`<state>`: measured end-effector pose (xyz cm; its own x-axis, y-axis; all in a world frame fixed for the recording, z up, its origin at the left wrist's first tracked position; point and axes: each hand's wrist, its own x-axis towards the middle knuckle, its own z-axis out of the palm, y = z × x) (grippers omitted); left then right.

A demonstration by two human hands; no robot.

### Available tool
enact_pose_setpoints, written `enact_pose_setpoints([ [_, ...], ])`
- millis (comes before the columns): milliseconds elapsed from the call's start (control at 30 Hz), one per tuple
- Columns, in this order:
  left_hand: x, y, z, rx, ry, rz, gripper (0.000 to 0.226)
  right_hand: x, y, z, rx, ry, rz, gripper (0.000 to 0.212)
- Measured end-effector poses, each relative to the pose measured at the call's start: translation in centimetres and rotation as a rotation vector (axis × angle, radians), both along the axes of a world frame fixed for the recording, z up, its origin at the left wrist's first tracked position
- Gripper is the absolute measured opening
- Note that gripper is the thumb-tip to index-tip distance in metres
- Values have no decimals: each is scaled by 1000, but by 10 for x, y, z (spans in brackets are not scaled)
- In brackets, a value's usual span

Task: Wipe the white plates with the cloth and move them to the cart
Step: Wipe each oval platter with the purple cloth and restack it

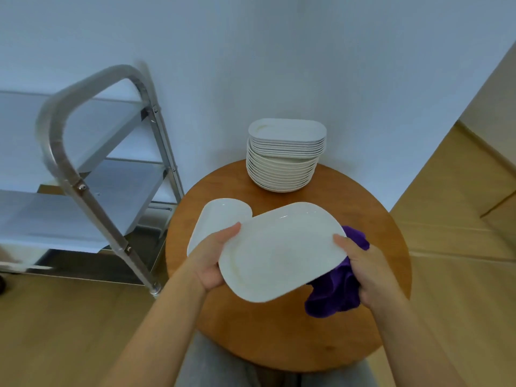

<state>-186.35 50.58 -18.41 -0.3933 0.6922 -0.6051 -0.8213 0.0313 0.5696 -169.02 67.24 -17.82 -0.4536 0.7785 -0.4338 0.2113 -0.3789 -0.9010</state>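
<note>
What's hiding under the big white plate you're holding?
Under the plate a purple cloth sticks out on the right, held in the right hand. A second white plate peeks out on the left. How far either reaches underneath is covered.

Two bare forearms enter from the bottom edge, no sleeves visible up to the frame edge. Left hand point(212, 261) and right hand point(368, 272) bare: no gloves, rings, watch or wristbands seen. Short plain nails on the visible thumbs. Light grey trousers point(212, 364) on the legs at bottom centre, soft fabric, no markings.
</note>
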Motion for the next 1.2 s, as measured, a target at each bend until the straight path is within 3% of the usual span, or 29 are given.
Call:
enact_pose_setpoints([
  [133,26,-12,-6,148,-46,73,49,6,-10,-3,620,-202,54,38],
  [200,36,-15,-4,211,-47,94,46,7,-9,-3,826,-335,135,50],
  [333,53,-19,0,201,52,144,35,3,0,-1,1160,-670,356,54],
  [467,65,-20,3,172,133,195,23,-4,-4,-2,1102,-645,558,54],
  [733,73,-13,14,112,286,217,9,-19,-23,2,1127,-723,505,54],
  [833,80,-5,15,92,390,185,15,-29,-38,4,1016,-619,402,55],
  [967,82,1,13,68,465,163,23,-36,-71,3,1007,-384,465,53],
  [1067,77,0,12,116,436,204,25,-33,-94,2,1093,-202,597,51],
  [1200,69,-4,12,161,311,258,22,-19,-110,5,1044,-89,739,48],
])
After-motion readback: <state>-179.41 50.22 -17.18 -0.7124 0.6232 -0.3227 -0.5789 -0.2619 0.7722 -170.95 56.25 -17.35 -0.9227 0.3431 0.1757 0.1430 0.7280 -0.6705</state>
